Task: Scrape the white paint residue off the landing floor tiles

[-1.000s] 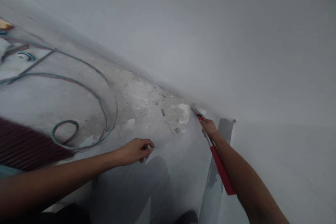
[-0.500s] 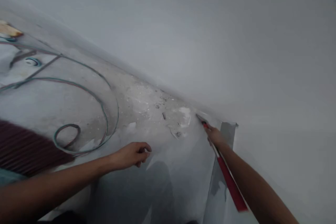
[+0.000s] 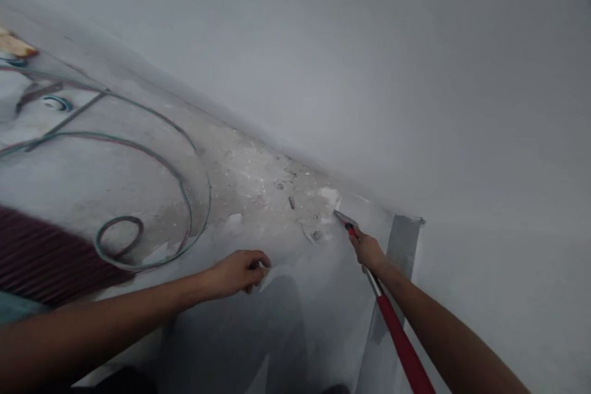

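Note:
My right hand [image 3: 368,250] grips a long tool with a red handle [image 3: 402,346] running back under my forearm. Its metal tip [image 3: 344,218] rests on the dusty concrete floor [image 3: 258,178] near the foot of the white wall [image 3: 369,74], beside a patch of white plaster crumbs [image 3: 329,196]. My left hand [image 3: 237,271] hovers low over the floor with fingers curled loosely, and nothing shows in it.
A thin green and red cable [image 3: 152,197] loops across the floor at the left. A dark red ribbed surface [image 3: 50,258] lies at the left edge. A grey metal strip [image 3: 397,258] stands against the wall by my right arm. Small debris dots the floor.
The tool's tip has pulled back a little from the wall's foot toward me and to the left. My left hand has barely moved.

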`<move>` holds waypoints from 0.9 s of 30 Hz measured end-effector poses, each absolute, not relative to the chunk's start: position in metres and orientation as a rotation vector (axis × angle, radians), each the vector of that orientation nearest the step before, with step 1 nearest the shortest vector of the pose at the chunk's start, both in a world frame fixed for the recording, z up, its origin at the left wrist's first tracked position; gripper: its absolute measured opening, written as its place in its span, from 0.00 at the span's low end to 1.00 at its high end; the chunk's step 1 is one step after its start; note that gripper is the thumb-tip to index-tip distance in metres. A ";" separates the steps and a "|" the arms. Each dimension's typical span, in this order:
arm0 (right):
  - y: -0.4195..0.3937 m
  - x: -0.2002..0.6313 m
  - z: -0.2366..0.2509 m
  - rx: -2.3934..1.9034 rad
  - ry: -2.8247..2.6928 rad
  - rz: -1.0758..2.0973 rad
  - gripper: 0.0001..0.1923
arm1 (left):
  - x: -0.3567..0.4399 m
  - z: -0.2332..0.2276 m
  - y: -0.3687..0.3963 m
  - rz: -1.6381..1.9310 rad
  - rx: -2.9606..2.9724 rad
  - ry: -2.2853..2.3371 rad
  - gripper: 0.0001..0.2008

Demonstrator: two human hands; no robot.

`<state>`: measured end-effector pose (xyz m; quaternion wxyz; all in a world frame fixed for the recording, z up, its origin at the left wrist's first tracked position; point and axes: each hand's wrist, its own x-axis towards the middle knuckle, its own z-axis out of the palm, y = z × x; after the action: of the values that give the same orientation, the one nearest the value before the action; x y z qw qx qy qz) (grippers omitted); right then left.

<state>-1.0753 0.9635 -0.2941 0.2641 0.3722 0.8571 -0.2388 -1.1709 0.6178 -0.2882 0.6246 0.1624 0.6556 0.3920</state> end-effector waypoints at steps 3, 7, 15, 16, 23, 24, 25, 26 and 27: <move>0.967 -1.092 -0.294 0.855 2.301 -0.428 0.26 | -1.167 -0.290 0.619 0.878 0.349 1.502 0.21; 0.968 -1.118 -0.296 0.841 2.355 -0.339 0.26 | -1.159 -0.282 0.634 0.871 0.467 1.466 0.21; 0.912 -1.034 -0.303 0.757 2.283 -0.295 0.27 | -1.172 -0.285 0.600 0.880 0.372 1.532 0.21; 0.912 -1.037 -0.302 0.755 2.277 -0.296 0.27 | -1.172 -0.285 0.598 0.880 0.348 1.539 0.20; 0.945 -1.149 -0.304 0.853 2.382 -0.229 0.25 | -1.169 -0.259 0.621 0.901 0.528 1.511 0.19; 0.946 -1.150 -0.305 0.859 2.396 -0.225 0.25 | -1.169 -0.257 0.620 0.910 0.549 1.513 0.19; 0.945 -1.142 -0.306 0.843 2.404 -0.222 0.26 | -1.169 -0.256 0.618 0.917 0.553 1.518 0.19; 0.941 -1.128 -0.307 0.813 2.404 -0.216 0.26 | -1.169 -0.257 0.613 0.921 0.538 1.523 0.19; 0.935 -1.108 -0.308 0.782 2.391 -0.210 0.26 | -1.169 -0.259 0.607 0.923 0.508 1.528 0.19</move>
<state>-1.1077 0.9350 -0.3078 0.3037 0.2953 0.9024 -0.0791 -1.1690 0.6074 -0.2590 0.5994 0.2191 0.6591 0.3979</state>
